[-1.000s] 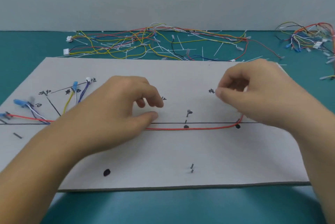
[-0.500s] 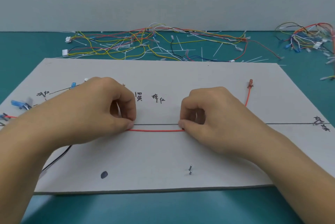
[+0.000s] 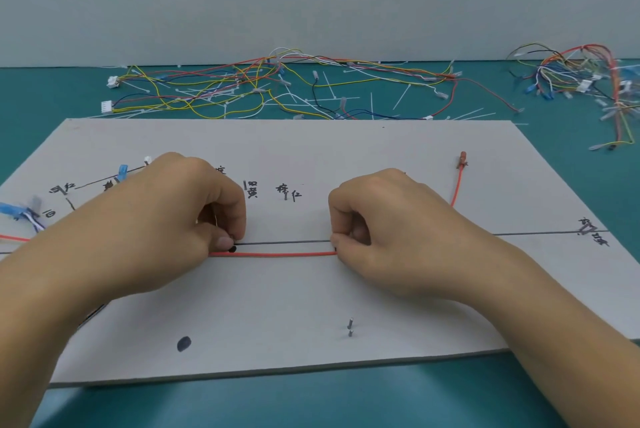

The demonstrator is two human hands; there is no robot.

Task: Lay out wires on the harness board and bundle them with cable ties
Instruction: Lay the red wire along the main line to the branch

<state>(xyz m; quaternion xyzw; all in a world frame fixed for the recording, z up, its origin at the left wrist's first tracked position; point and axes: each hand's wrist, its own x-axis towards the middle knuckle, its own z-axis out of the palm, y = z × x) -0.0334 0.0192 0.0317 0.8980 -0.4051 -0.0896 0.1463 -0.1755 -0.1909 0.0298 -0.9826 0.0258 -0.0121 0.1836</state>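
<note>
A grey harness board [image 3: 311, 306] lies flat before me, marked with black lines and handwritten labels. A red wire [image 3: 273, 254] runs straight along the board's main black line. My left hand [image 3: 166, 219] pinches the wire at its left part, fingers curled. My right hand [image 3: 391, 230] pinches it further right. Beyond my right hand the wire rises to its red terminal [image 3: 462, 160]. Under my left arm, wires with blue connectors [image 3: 14, 211] lie on the board's left side, partly hidden.
Loose coloured wires and white cable ties [image 3: 277, 91] are scattered on the teal table behind the board. Another tangle of wires [image 3: 581, 81] lies at the far right. Small metal pins [image 3: 350, 327] stand near the board's front edge, beside a black dot [image 3: 184, 343].
My right hand came down from the wire's far end to the main line and now pinches the wire there. My left hand shifted slightly. The wire's end with the terminal now lies free.
</note>
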